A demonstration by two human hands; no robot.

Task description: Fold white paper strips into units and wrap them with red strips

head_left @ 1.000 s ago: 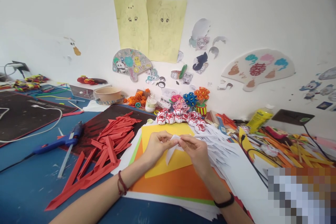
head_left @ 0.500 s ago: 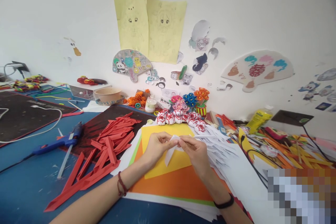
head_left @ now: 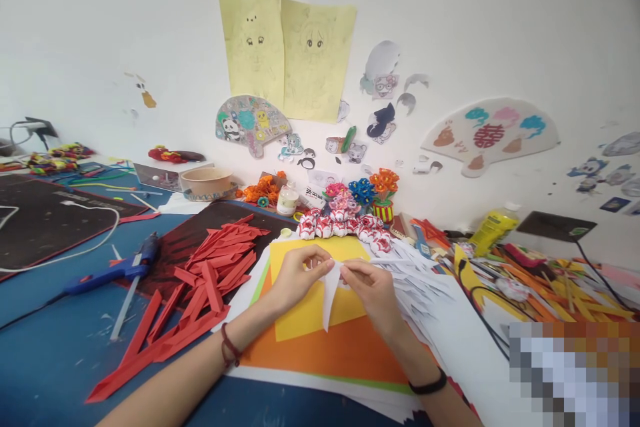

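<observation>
A white paper strip (head_left: 330, 300) hangs down between my hands, pinched at its upper end. The fingertips of my left hand (head_left: 300, 278) are closed on its top left side. My right hand (head_left: 370, 288) pinches the strip from the right, thumb and forefinger together. Below them lies a yellow sheet (head_left: 300, 317) on top of an orange sheet (head_left: 325, 353). Right of my right hand spreads a pile of white paper strips (head_left: 420, 290). Folded red paper strips (head_left: 215, 267) are heaped to the left of my left hand.
A blue glue gun (head_left: 115, 270) with a glue stick lies at left. Red-and-white paper balls (head_left: 325, 223) stand behind the sheets, near pots of small flowers (head_left: 384, 193). At right are a yellow bottle (head_left: 494, 228), a black cable (head_left: 487, 320) and coloured paper scraps (head_left: 565, 280).
The white strip's free end has swung right and now hangs more upright. My fingertips have moved slightly apart at its top.
</observation>
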